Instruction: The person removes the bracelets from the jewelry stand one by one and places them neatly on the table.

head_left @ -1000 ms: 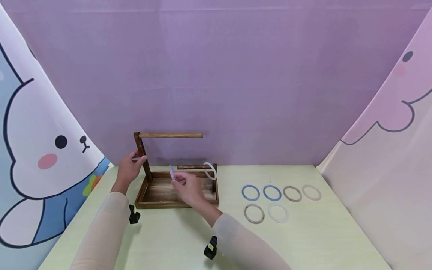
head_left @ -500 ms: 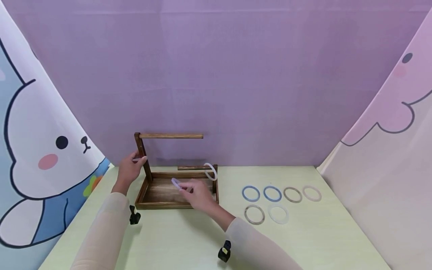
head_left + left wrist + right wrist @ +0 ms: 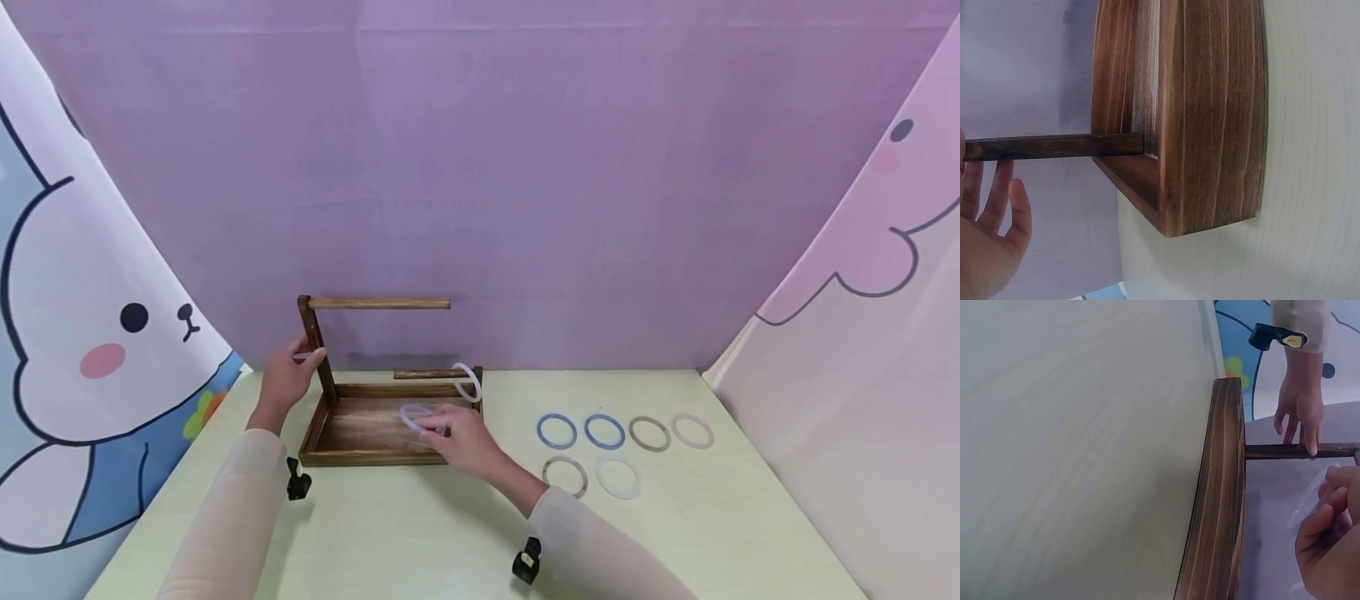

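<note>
A dark wooden rack (image 3: 375,457) stands toward the table's back left, with a tray base, a tall post and two horizontal bars. My left hand (image 3: 286,379) grips the tall post (image 3: 309,321), thumb in front and fingers behind. Over the tray, my right hand (image 3: 463,437) pinches a pale lilac bangle (image 3: 409,409) by its right side, tilted. The same bangle (image 3: 1307,503) looks translucent in the right wrist view. A whitish bangle (image 3: 476,386) hangs on the short lower bar (image 3: 429,374) near its right post. The long upper bar (image 3: 378,303) carries nothing.
Right of the rack, several bangles lie flat in two rows: two blue ones (image 3: 557,442), brown ones (image 3: 650,445), a pinkish one (image 3: 711,442) and a clear whitish one (image 3: 619,495). A purple cloth (image 3: 525,183) hangs behind the table; printed cloths flank both sides.
My right hand has moved right and slightly down with the lilac bangle, which has turned from nearly edge-on to show more of its ring. The left hand stays on the post.
</note>
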Demonstrator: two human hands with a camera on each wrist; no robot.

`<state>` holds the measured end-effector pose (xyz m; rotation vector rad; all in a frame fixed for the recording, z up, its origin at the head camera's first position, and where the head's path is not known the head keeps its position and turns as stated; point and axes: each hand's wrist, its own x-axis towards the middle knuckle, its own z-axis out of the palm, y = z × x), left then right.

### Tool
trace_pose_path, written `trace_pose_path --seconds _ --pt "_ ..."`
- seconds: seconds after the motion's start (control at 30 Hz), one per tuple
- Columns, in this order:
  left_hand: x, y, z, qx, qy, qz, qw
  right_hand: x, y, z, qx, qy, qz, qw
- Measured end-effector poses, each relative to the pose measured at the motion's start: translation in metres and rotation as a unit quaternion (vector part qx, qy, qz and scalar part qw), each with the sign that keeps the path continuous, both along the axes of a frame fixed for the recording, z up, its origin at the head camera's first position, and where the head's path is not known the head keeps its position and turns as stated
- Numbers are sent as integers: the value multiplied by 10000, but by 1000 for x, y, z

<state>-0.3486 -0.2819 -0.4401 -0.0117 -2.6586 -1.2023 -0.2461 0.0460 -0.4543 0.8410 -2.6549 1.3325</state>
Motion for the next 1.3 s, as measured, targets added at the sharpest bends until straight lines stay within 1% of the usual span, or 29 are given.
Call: trace_pose_path --seconds 0.17,0.43,0.57,0.73,0.93,1.1,1.2,1.3 --pt "-1 0 -1 30 20 10 10000 3 7 -2 120 -164 24 9998" --pt "-2 -2 -4 12 111 -4 9999 10 20 -1 124 -135 127 9998" --pt "-3 -2 -4 -9 167 -14 9999 12 29 -1 116 -223 138 9996" --pt "-4 -1 -5 33 91 16 10000 14 40 -4 93 -330 121 9993" --pt "-3 1 -5 33 27 26 10000 18 56 -7 101 -546 -4 9985" --pt "-2 0 -4 28 -38 2 10000 19 69 -10 214 -512 -122 9984" --pt "-3 -1 -3 56 -28 -1 10000 19 74 -12 232 -437 -126 9987" --pt "-4 -2 -4 70 17 -4 10000 21 78 -12 209 -417 -76 9989"
